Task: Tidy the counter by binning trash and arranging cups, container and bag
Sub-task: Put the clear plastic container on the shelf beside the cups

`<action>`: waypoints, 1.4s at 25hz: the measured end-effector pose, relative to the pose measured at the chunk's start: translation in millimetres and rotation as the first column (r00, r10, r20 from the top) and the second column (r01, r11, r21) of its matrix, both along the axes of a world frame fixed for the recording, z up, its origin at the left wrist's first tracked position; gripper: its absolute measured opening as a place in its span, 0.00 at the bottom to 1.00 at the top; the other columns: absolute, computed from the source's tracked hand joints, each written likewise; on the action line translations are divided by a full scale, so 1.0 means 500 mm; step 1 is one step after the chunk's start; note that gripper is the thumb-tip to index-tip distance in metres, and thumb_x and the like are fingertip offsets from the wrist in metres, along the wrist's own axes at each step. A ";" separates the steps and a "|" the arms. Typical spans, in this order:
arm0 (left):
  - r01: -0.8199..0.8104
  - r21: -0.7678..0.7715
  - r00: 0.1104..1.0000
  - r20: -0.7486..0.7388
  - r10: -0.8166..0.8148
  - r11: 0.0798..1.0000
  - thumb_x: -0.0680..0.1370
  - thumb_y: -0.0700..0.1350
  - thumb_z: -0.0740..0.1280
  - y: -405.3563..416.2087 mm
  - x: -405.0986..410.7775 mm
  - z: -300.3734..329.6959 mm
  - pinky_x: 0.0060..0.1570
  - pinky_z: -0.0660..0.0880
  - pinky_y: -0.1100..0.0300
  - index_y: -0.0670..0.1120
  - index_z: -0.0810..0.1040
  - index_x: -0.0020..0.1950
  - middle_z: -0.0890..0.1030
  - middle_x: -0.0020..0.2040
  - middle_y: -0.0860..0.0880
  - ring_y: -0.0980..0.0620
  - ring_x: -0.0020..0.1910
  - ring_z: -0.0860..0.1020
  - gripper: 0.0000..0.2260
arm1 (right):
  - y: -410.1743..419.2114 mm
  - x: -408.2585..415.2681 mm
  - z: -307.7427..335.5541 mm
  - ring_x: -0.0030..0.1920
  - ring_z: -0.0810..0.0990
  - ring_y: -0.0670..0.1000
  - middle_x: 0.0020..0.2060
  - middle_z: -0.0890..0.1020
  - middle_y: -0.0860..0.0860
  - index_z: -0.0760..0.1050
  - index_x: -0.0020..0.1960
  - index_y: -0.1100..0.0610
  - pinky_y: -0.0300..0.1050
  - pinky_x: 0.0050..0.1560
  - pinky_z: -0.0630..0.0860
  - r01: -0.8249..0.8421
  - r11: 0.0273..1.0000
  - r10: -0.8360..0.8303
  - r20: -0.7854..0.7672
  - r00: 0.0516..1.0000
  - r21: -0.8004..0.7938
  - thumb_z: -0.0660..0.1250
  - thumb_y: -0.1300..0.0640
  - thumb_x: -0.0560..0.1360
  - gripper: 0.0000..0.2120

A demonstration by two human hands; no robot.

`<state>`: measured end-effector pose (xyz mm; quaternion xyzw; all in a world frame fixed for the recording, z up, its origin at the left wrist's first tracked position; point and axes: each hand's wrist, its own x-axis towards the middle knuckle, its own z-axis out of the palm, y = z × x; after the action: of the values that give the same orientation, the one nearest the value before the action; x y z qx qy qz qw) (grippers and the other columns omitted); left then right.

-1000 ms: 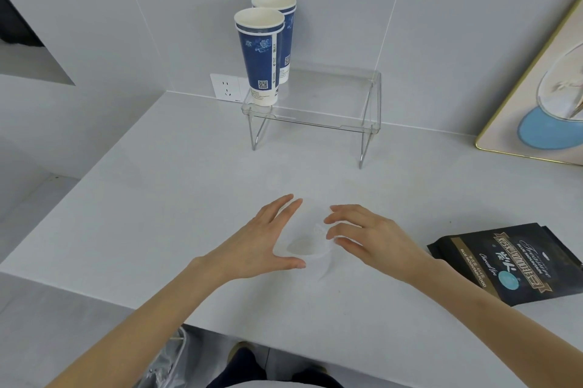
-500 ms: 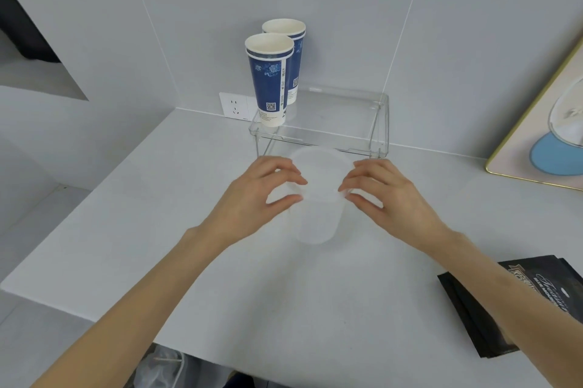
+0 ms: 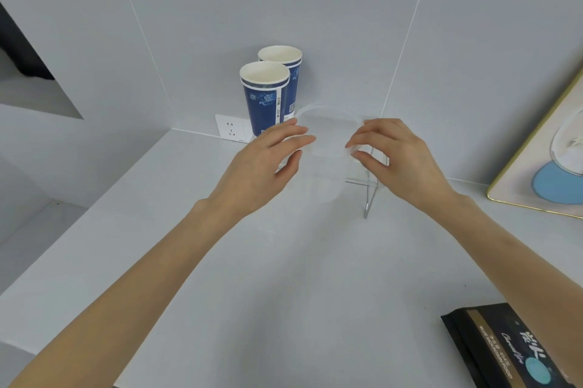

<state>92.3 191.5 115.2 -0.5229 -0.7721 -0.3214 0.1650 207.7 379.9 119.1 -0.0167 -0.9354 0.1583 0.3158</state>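
Note:
A clear plastic container (image 3: 328,141) hangs in the air between my hands, just in front of the clear acrylic shelf (image 3: 367,181). My left hand (image 3: 268,163) grips its left side and my right hand (image 3: 394,157) grips its right rim. Two blue-and-white paper cups (image 3: 266,97) stand on the shelf's left end, one behind the other, right beside the container. A black bag (image 3: 511,353) with gold print lies flat on the counter at the lower right.
The grey counter (image 3: 284,277) meets a tiled wall at the back. A white wall socket (image 3: 232,127) sits left of the shelf. A gold-framed picture (image 3: 549,160) leans against the wall at the right. The counter's edge drops off at the left.
Both hands have lifted the clear container off the counter and carried it away from me, up to the shelf beside the cups. The bag has not moved.

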 end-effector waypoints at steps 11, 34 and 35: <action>-0.047 -0.360 0.997 0.046 0.068 0.932 0.79 0.44 0.55 0.129 -0.090 0.012 0.73 0.57 0.51 0.46 0.54 0.73 0.54 0.76 0.44 0.47 0.76 0.50 0.23 | 0.088 -0.154 0.008 0.57 0.73 0.57 0.51 0.80 0.54 0.79 0.52 0.57 0.55 0.51 0.76 0.136 0.986 -0.128 0.087 0.988 -0.095 0.64 0.59 0.75 0.08; -0.111 -0.397 0.978 0.121 0.172 0.911 0.78 0.44 0.57 0.270 -0.211 -0.041 0.67 0.66 0.49 0.47 0.50 0.73 0.46 0.76 0.43 0.44 0.76 0.46 0.26 | 0.162 -0.317 -0.047 0.61 0.69 0.58 0.55 0.77 0.57 0.75 0.56 0.60 0.48 0.51 0.73 0.199 0.966 -0.177 0.139 0.974 -0.163 0.64 0.61 0.75 0.10; -0.117 -0.395 0.977 0.119 0.177 0.911 0.78 0.44 0.57 0.273 -0.213 -0.042 0.68 0.66 0.49 0.47 0.50 0.72 0.46 0.76 0.43 0.44 0.76 0.46 0.26 | 0.163 -0.317 -0.044 0.62 0.69 0.58 0.55 0.77 0.57 0.75 0.56 0.60 0.51 0.50 0.74 0.201 0.968 -0.179 0.143 0.973 -0.153 0.64 0.60 0.75 0.10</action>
<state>-14.3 328.1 94.3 -0.4591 -0.8678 -0.1889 0.0235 49.3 461.5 97.0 -0.1430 -0.9313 0.2034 0.2663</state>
